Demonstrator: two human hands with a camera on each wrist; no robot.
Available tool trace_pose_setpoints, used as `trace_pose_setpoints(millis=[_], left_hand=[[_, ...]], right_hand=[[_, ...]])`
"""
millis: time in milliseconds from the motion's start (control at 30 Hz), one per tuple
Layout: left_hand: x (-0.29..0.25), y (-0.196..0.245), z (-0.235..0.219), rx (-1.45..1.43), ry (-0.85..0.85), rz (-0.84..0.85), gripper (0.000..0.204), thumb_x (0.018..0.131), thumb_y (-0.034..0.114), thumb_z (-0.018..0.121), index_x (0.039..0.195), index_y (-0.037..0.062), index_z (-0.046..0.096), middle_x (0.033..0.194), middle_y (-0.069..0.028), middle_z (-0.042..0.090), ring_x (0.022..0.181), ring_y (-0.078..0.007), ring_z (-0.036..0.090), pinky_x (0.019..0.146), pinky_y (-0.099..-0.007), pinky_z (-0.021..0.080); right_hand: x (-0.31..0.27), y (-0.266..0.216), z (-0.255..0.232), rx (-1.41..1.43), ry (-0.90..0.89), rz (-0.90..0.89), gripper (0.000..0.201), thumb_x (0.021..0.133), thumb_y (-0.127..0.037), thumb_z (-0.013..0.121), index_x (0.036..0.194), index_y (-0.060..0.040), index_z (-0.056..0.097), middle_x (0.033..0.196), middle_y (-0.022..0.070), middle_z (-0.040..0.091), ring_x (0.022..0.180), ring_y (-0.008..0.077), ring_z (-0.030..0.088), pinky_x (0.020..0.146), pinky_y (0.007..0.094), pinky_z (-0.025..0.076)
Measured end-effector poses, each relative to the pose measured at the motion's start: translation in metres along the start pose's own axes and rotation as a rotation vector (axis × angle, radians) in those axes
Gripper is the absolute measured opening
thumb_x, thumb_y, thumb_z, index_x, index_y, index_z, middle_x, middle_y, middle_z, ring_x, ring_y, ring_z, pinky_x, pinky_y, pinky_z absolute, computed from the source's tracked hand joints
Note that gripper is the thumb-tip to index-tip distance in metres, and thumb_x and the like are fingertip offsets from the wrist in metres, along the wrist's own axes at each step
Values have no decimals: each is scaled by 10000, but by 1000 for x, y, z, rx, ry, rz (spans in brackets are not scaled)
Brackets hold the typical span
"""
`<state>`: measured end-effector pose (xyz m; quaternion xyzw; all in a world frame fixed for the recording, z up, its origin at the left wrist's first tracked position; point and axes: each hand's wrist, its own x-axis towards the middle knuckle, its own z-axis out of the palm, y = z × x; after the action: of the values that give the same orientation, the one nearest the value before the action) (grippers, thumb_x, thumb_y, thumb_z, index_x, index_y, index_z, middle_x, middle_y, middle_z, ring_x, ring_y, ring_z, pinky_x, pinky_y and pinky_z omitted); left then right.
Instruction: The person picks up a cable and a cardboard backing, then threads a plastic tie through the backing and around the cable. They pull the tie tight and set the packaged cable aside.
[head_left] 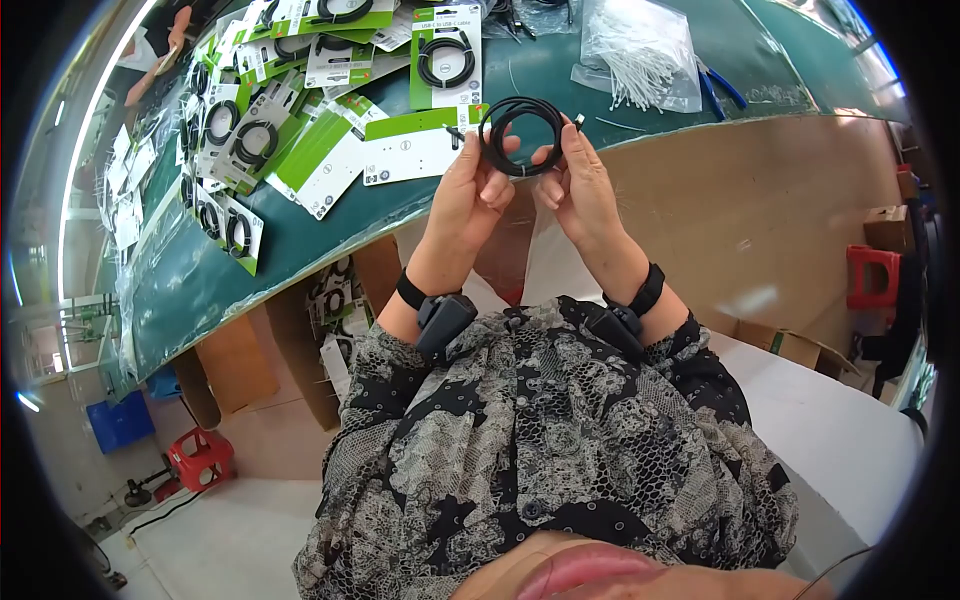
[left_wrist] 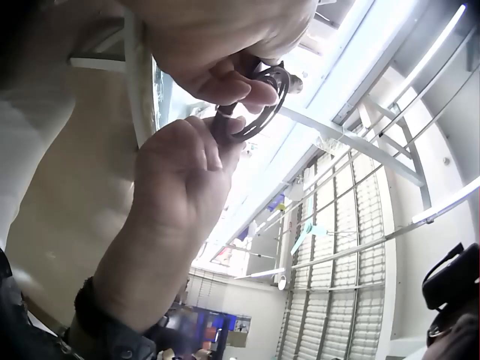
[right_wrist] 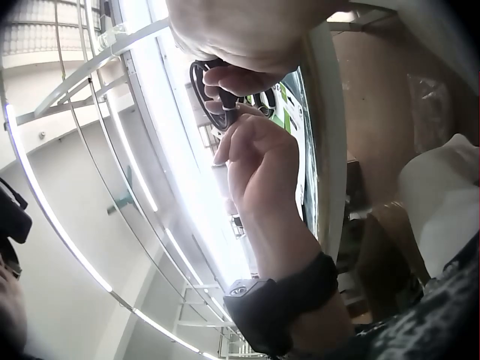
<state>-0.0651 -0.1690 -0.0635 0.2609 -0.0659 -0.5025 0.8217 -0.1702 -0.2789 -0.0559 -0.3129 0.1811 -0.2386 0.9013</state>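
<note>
Both hands hold a coiled black cable (head_left: 522, 104) up in front of the body, at the table's near edge. My left hand (head_left: 466, 195) pinches the coil's left side, close to one plug. On the other side my right hand (head_left: 582, 190) grips the coil, a metal-tipped plug standing out by its thumb. A small pale tie shows at the bottom of the loop. In the left wrist view the coil (left_wrist: 282, 81) sits between the fingers of both hands. The right wrist view shows the cable (right_wrist: 198, 81) partly hidden by fingers.
A green-and-white backing card (head_left: 400, 150) lies just behind the hands on the green table (head_left: 330, 225). Several carded cables (head_left: 255, 140) are piled to the left. A bag of white cable ties (head_left: 640, 55) and blue-handled pliers (head_left: 722, 90) lie at the back right.
</note>
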Motion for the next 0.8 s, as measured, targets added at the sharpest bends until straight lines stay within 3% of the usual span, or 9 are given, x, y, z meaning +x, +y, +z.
trace_pose_setpoints(millis=[100,200,367,500,600,700,800], left_hand=[[-1,-1,-2,-134,-17,-24,423,975,356,359,1077,-11,542,923,-115,656,467,-99,464,424,-218,349],[-7,0,0,130,48,-27,413,974,352,362,1062,-8,544,911,-120,658,463,-95,477,415,-211,354],[0,7,-10,171,60,-39,416,974,355,358,1046,-6,553,893,-127,659,450,-97,486,403,-209,355],[5,10,-20,144,-27,-123,433,977,355,348,1041,-16,561,858,-129,659,461,-114,523,419,-218,404],[-3,6,13,180,181,-55,441,984,341,332,1075,-32,551,849,-131,657,515,-137,574,476,-229,463],[-7,6,4,346,87,-43,445,986,337,329,1115,-39,529,901,-131,649,583,-148,602,524,-238,488],[-13,0,11,408,35,-4,437,985,324,341,1146,-45,512,957,-130,637,641,-153,621,556,-239,502]], right_hand=[[-3,0,-4,4,-27,-2,375,973,-342,381,1240,-94,470,735,48,620,401,68,389,379,209,337],[-6,-1,-3,-26,-45,0,371,976,-340,370,1234,-92,471,746,57,624,388,65,373,377,207,333],[-9,-2,3,-94,-62,-1,389,977,-350,361,1242,-83,460,749,68,623,387,67,379,386,211,359],[-5,5,-4,-81,-14,8,408,978,-365,349,1250,-80,452,734,60,611,413,70,411,408,213,388],[0,4,-6,-63,10,-4,404,976,-359,359,1253,-79,447,726,47,598,437,73,435,426,213,404],[1,2,-9,-55,5,-25,386,972,-337,390,1251,-76,445,722,31,582,463,77,458,445,214,415],[3,8,-12,-406,22,-176,349,954,-287,457,1216,-56,475,741,14,568,481,71,463,455,204,414]])
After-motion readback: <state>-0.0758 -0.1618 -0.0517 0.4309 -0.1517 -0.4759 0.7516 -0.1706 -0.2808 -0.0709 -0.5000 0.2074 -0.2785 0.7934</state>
